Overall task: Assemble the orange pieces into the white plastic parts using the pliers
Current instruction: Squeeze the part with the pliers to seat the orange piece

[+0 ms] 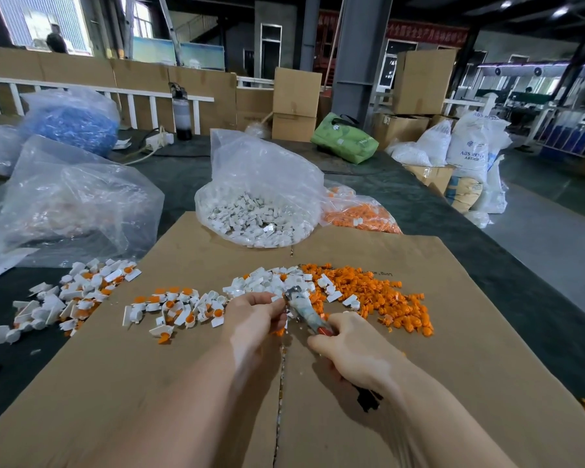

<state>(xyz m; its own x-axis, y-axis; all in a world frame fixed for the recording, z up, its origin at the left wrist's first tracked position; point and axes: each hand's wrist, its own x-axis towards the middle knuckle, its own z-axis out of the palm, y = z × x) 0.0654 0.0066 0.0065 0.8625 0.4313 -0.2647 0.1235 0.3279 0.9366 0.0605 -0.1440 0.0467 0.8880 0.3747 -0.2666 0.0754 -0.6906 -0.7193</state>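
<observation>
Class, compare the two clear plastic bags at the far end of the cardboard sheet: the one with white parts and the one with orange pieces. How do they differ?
The bag of white parts is the bigger and fuller one, while the bag of orange pieces is smaller and lies lower. The white-part bag stands open with its top pulled up; the orange-piece bag lies slumped to its right, partly behind it. Both are clear plastic, and both sit at the far edge of the cardboard sheet.

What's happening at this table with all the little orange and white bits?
A person is fitting small orange pieces into white plastic parts on a sheet of cardboard. The right hand grips the pliers, whose tip points at the white pile, while the left hand pinches a part beside the tip. Finished pieces, white with orange inserts, lie to the left. Bags of more white parts and orange ones sit behind.
</observation>
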